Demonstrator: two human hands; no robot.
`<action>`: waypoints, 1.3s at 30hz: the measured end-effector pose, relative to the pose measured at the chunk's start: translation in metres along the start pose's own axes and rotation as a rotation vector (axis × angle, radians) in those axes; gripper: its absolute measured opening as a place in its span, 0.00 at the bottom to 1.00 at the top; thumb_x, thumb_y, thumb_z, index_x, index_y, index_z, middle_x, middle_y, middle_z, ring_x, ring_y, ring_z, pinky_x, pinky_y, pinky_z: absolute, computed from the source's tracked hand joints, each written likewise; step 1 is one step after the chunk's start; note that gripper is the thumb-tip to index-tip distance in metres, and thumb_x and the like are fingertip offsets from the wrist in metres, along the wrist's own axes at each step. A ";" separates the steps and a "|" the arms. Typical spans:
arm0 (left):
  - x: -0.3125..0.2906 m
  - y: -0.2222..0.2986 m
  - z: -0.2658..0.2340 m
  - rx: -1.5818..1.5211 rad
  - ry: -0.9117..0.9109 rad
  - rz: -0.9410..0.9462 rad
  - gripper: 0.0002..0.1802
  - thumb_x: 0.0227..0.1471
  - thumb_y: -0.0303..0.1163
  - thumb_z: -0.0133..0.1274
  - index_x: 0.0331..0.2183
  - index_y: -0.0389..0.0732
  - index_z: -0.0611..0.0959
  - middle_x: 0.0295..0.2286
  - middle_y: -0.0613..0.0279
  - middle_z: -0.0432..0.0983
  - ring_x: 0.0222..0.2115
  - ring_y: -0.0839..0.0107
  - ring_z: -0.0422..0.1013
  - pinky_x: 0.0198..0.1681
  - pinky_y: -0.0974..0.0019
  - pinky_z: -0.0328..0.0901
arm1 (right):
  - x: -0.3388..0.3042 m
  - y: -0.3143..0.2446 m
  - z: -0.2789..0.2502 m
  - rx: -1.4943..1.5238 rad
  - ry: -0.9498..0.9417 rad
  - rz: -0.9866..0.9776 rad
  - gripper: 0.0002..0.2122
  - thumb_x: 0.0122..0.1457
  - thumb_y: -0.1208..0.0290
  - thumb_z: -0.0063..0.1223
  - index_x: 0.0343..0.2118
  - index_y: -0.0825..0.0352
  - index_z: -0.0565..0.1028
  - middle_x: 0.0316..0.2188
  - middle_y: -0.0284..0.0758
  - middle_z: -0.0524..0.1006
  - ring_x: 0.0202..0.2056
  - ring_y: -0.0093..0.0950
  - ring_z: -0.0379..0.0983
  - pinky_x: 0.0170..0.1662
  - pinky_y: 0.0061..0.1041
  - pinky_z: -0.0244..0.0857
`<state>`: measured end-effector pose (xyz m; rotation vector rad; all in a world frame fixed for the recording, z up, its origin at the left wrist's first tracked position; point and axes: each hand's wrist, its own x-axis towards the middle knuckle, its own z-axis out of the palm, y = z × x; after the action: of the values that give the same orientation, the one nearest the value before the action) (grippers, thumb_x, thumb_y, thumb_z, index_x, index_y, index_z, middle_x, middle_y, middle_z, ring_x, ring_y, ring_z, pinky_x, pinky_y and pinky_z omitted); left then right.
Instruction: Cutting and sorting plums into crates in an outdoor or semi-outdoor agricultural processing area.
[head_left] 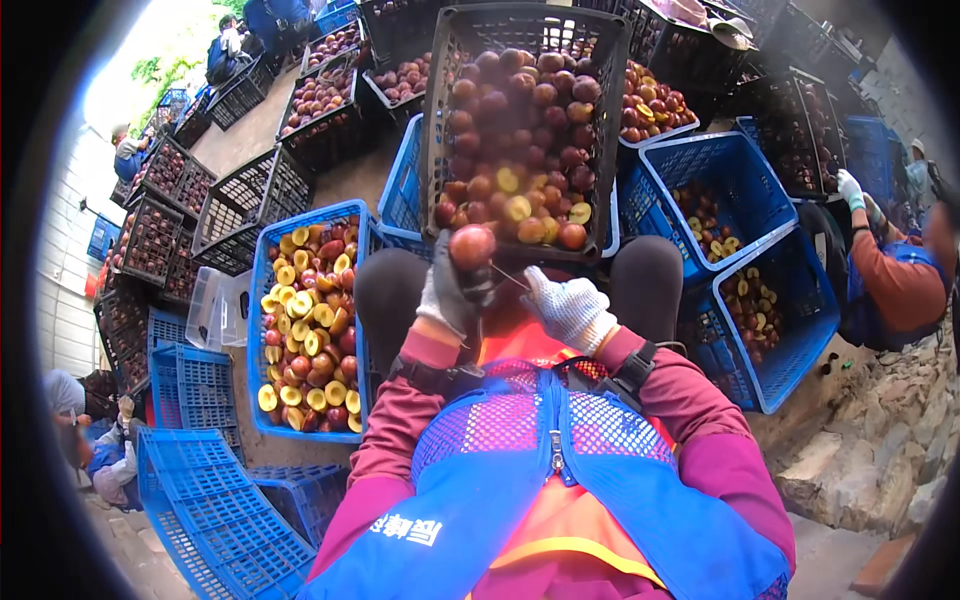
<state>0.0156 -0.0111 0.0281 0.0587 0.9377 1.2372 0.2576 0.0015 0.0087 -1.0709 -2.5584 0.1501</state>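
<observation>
My left hand (448,292), in a dark-palmed glove, is closed round a whole reddish plum (472,247) in front of my chest. In my right hand (570,306), gloved in white knit, is a small knife, its thin blade (511,277) angled toward the plum. Just beyond my hands a black crate (615,120) is tilted toward me, holding whole dark plums (520,110) and several cut halves with yellow flesh. To my left stands a blue crate (258,365) of halved plums (312,335). The knife's handle is hidden in my right glove.
Two blue crates (765,395) with some halved plums stand right of my knee. Black crates of plums (320,97) line the far side. Blue crates (215,510) lie at lower left, near a clear plastic bin (218,308). A co-worker (900,275) sits at right; others work at left.
</observation>
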 end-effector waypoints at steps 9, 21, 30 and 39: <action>0.010 -0.006 -0.001 0.381 -0.074 0.617 0.26 0.72 0.62 0.54 0.47 0.48 0.83 0.32 0.68 0.78 0.31 0.74 0.75 0.35 0.64 0.73 | 0.074 0.000 -0.082 1.386 0.115 0.578 0.13 0.73 0.65 0.65 0.54 0.63 0.82 0.36 0.34 0.83 0.27 0.17 0.79 0.21 0.18 0.66; 0.075 -0.030 -0.058 0.636 -0.040 0.435 0.31 0.75 0.64 0.45 0.50 0.46 0.84 0.33 0.64 0.83 0.27 0.74 0.77 0.26 0.68 0.68 | 0.085 -0.023 0.056 1.014 0.105 0.480 0.21 0.72 0.49 0.64 0.47 0.67 0.84 0.39 0.36 0.86 0.40 0.29 0.81 0.44 0.30 0.74; 0.056 -0.011 -0.023 0.198 -0.012 0.052 0.28 0.78 0.53 0.44 0.47 0.39 0.86 0.37 0.63 0.83 0.37 0.67 0.78 0.45 0.60 0.73 | 0.105 -0.022 0.044 0.591 -0.105 0.504 0.25 0.69 0.43 0.62 0.44 0.67 0.83 0.41 0.51 0.85 0.43 0.51 0.83 0.47 0.43 0.76; 0.019 0.008 -0.013 0.549 -0.453 0.158 0.19 0.72 0.49 0.53 0.53 0.47 0.86 0.39 0.71 0.85 0.36 0.75 0.81 0.38 0.69 0.74 | 0.092 -0.021 0.050 0.278 0.086 0.185 0.24 0.64 0.40 0.65 0.33 0.62 0.81 0.30 0.46 0.83 0.32 0.51 0.83 0.35 0.48 0.77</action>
<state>0.0013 0.0020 0.0129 0.8269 0.8548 1.0146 0.1656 0.0533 -0.0059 -1.1735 -2.2767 0.4814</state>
